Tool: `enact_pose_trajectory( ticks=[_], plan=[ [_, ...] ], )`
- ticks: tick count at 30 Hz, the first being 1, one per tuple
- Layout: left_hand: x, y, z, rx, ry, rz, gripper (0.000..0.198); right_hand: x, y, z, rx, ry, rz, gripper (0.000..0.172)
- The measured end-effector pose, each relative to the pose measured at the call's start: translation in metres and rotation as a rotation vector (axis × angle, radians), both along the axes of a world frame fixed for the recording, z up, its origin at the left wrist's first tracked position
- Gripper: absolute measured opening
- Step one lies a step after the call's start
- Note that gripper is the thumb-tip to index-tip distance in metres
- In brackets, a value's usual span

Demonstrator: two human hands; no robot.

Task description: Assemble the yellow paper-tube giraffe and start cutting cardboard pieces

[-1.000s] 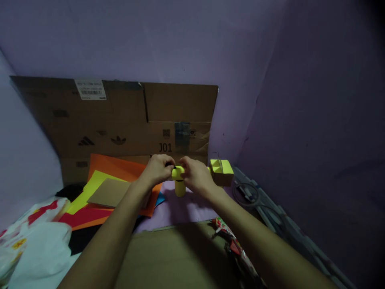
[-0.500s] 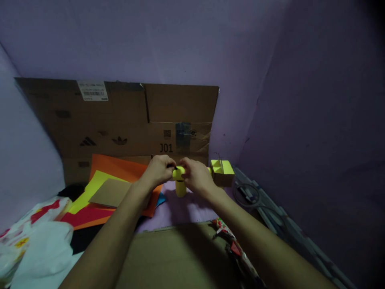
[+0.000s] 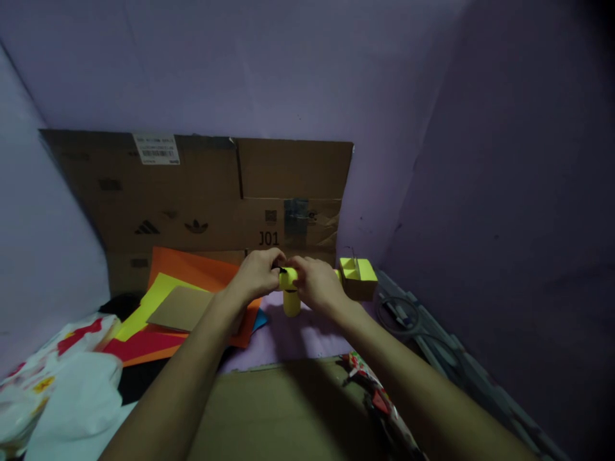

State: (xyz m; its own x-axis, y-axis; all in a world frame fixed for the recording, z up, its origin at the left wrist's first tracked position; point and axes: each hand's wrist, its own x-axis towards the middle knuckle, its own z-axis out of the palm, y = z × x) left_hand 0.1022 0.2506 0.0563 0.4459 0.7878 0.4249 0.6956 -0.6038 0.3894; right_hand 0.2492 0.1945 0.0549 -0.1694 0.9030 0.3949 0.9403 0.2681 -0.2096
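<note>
A yellow paper tube (image 3: 288,278) lies level across the top of an upright yellow tube (image 3: 291,305), which stands on the purple surface. My right hand (image 3: 318,282) is closed around the level tube, fingers curled over its top. At the tube's left end, my left hand (image 3: 259,274) is closed in a pinch. A small dark thing (image 3: 282,270) shows at its fingertips, too small to name. Right of my right hand, a small box (image 3: 358,280) with yellow paper and brown sides sits in line with the tube; thin wire pokes up behind it.
Orange (image 3: 168,261), yellow (image 3: 144,310) and red sheets lie left under a piece of cardboard (image 3: 180,308). A large cardboard sheet (image 3: 216,186) leans on the wall. White plastic bags (image 3: 77,400) are at left, a patterned wrapper (image 3: 379,400) in front, a grey cable (image 3: 416,314) at right.
The whole view has shifted slightly, so everything appears a little to the right. Both hands keep their places on the yellow tube, with the left fingers bent a little differently.
</note>
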Motion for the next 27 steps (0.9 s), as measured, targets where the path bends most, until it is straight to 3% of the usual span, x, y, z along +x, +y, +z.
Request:
enact_pose_trajectory(
  ticks=[8,19,27],
  plan=[
    [0.0009,0.0005,0.0001,-0.002,-0.016,-0.002,0.035,-0.0007,0.0001,0.0015,-0.028,-0.069,0.016,0.041],
    [0.0011,0.0002,0.0000,-0.032,-0.011,0.002,0.024,-0.0028,-0.0009,0.0042,-0.062,-0.084,-0.011,0.034],
    [0.0008,0.0032,-0.0012,-0.047,0.008,-0.012,0.017,-0.0005,0.0005,-0.0026,-0.027,-0.020,-0.037,0.051]
  ],
)
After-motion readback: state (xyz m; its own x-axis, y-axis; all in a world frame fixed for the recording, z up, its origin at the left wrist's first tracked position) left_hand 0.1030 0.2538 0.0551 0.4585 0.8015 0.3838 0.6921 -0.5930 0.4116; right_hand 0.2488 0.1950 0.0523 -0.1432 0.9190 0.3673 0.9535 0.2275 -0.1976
